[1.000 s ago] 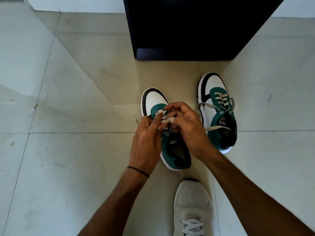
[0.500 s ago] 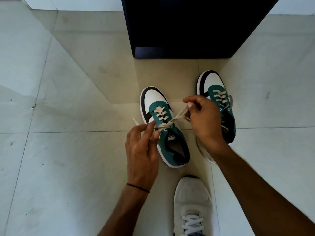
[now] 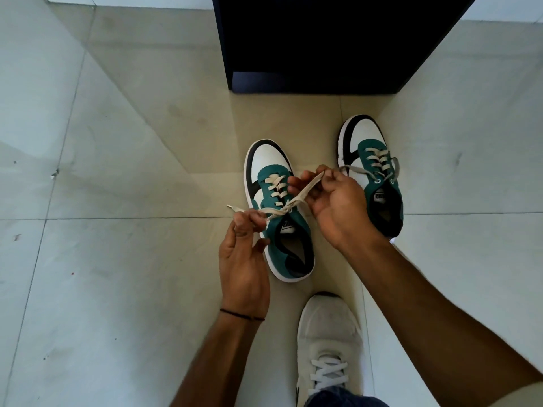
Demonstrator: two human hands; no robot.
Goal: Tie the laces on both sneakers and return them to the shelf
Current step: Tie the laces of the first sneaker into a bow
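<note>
Two green, white and black sneakers stand on the tiled floor, toes pointing away from me. Over the left sneaker (image 3: pixel 271 171) both hands hold its cream lace (image 3: pixel 296 198), crossed in a first knot above the tongue. My left hand (image 3: pixel 244 259) pinches the left lace end, whose tip sticks out to the left. My right hand (image 3: pixel 332 201) pinches the right lace end, pulled up and to the right. The right sneaker (image 3: pixel 373 160) sits partly behind my right hand, its laces lying loose.
A dark shelf unit (image 3: pixel 323 42) stands on the floor just beyond the sneakers. My own foot in a white shoe (image 3: pixel 327 339) rests below the left sneaker. Pale floor tiles (image 3: pixel 117 259) spread to the left and right.
My hands, bunched together over the left sneaker's laces a second ago, have drawn apart, each pulling one lace end outward. The crossed lace is now stretched between them.
</note>
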